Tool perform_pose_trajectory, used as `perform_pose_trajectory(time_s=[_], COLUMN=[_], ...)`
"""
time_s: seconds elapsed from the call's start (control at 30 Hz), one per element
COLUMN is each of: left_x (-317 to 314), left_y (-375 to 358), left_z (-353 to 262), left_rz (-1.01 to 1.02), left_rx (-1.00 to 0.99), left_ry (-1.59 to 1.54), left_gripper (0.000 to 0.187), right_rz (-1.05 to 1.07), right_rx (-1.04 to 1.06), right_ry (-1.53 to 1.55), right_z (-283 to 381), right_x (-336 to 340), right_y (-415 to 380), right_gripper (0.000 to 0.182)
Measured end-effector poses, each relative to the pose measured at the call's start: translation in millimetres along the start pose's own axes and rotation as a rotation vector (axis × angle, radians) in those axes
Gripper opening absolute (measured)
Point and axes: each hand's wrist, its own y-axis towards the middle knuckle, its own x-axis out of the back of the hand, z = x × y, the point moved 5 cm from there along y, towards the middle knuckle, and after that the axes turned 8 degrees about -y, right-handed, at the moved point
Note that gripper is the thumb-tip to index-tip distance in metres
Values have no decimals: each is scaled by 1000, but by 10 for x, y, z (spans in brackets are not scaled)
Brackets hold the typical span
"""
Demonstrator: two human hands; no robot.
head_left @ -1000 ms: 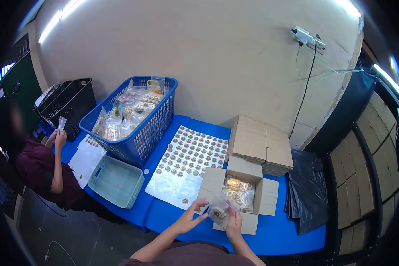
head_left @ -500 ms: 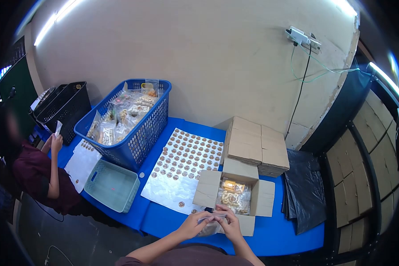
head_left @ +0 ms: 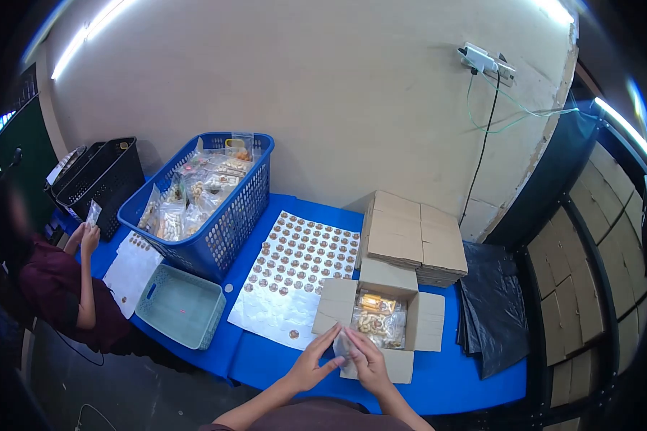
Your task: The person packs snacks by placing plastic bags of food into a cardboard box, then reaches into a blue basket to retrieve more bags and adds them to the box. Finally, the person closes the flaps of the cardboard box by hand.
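My left hand [head_left: 315, 363] and my right hand [head_left: 367, 359] hold a small clear plastic packet [head_left: 343, 346] between them, palms turned toward each other. The packet's contents are too small to tell. Just beyond my hands stands an open cardboard box [head_left: 419, 320], with clear packets of pale and orange snacks [head_left: 376, 316] inside. A white sheet with rows of round stickers [head_left: 280, 316] lies left of the box.
A blue basket [head_left: 226, 237] full of packets, a pale green tray [head_left: 180, 305] and black crates [head_left: 108, 187] stand left. A co-worker [head_left: 65, 287] holds a packet there. Flattened cartons [head_left: 410, 233] and black plastic bags [head_left: 492, 309] are right, on the blue table [head_left: 453, 381].
My hands have shifted from pinching the packet's top edge to pressing it between raised, flatter palms. The view has moved slightly.
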Motion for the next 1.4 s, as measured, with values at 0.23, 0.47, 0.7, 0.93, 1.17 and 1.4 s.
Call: perform_pose_trajectory(time_s=[0.23,0.47,0.7,0.93,1.17,1.4], left_x=[-37,-77,180,-77,-106,-26], left_y=[-101,-132,-93,-139,-190,-235], left_z=[104,231,206,-40,-18,205], left_rz=[-183,-196,-442,-52,-138,-174], left_rx=[150,126,17,-42,57,157], left_ry=[-244,-159,-282,-160,-160,-264], left_gripper=[36,16,16,73,51,26], right_rz=[-170,24,-44,110,-193,-101], right_rx=[26,-178,-199,25,-115,13], right_ry=[-73,303,376,205,40,-170], right_z=[21,-344,-249,73,-127,-259], right_x=[-82,-78,83,-36,-27,68], right_y=[-9,-47,-38,34,-42,-86], right_gripper=[44,30,30,40,50,28])
